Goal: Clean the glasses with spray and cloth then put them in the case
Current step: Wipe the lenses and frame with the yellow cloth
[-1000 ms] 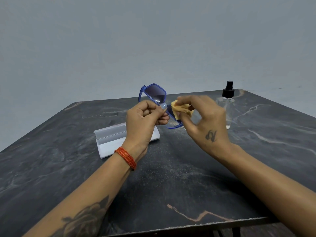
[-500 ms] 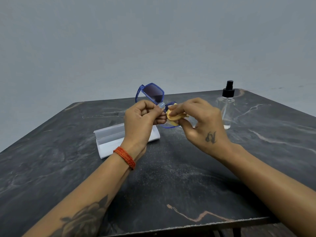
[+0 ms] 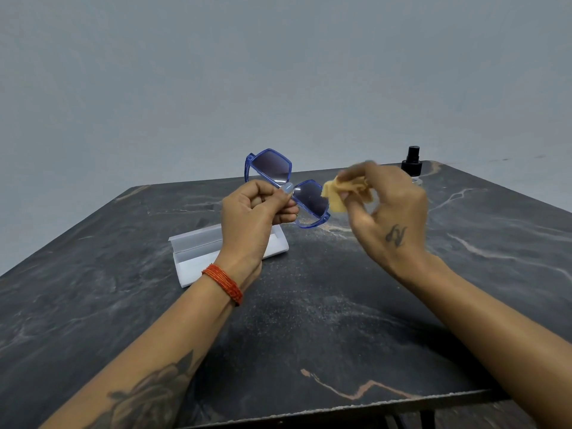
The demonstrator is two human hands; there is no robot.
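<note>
Blue-framed glasses with tinted lenses are held tilted above the table, pinched at the bridge by my left hand. My right hand holds a crumpled yellow cloth just to the right of the lower lens, slightly off it. The open white case lies on the table under and behind my left wrist. The clear spray bottle with a black cap stands at the back right, partly hidden behind my right hand.
The dark marble table has its front edge close to me and its back edge near the grey wall. A red thread band circles my left wrist.
My right hand has pulled the cloth off the lower lens and moved right and up. The glasses have shifted slightly, so both lenses now show.
</note>
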